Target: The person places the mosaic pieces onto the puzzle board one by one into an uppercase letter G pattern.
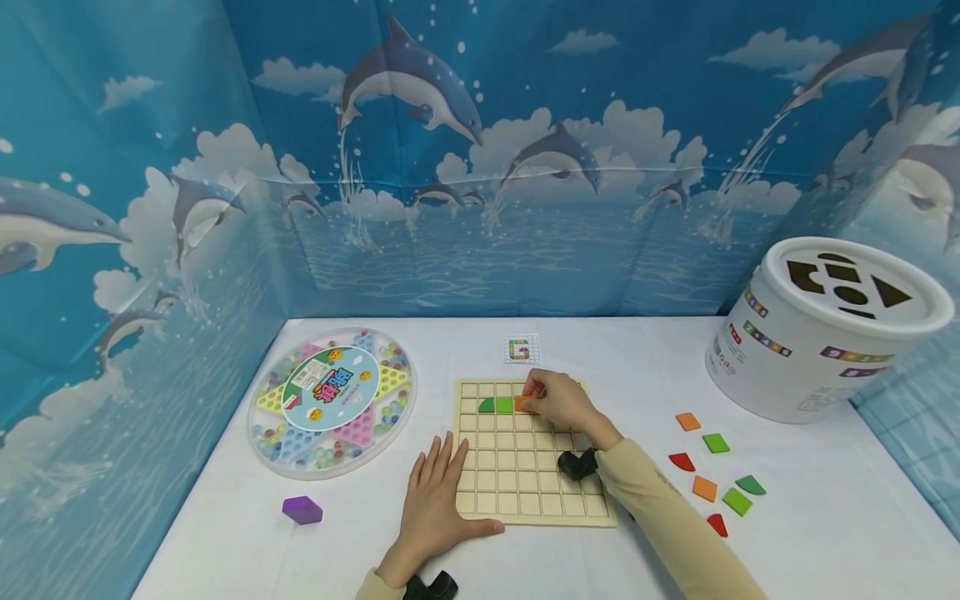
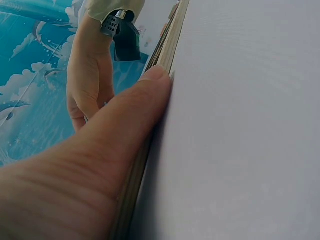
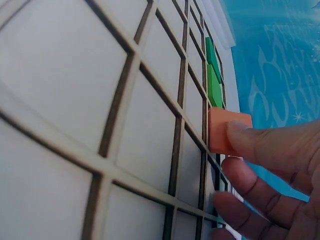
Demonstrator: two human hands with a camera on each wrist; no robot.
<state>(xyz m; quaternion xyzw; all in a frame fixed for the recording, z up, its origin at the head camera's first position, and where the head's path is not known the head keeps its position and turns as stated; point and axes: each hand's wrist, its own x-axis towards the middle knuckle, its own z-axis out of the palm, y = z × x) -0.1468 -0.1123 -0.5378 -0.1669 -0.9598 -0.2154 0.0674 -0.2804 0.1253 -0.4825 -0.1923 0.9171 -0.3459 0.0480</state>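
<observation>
A pale wooden grid board (image 1: pixel 519 482) lies flat on the white table. My right hand (image 1: pixel 562 402) pinches an orange square block (image 3: pixel 220 131) at a cell in the board's second row from the far side. Left of it in that row sit a green square (image 1: pixel 504 405) and a green quarter-round piece (image 1: pixel 487 405). My left hand (image 1: pixel 437 510) rests at the board's near left corner, fingers straight along the left side. In the left wrist view its thumb (image 2: pixel 150 82) lies against the board's near edge.
Loose orange, green and red pieces (image 1: pixel 705 488) lie right of the board. Behind them stands a white bucket (image 1: pixel 787 367) with a shape-slotted lid. A small pattern card (image 1: pixel 533 339) lies beyond the board. To the left are a round marble game (image 1: pixel 330 467) and a purple block (image 1: pixel 303 510).
</observation>
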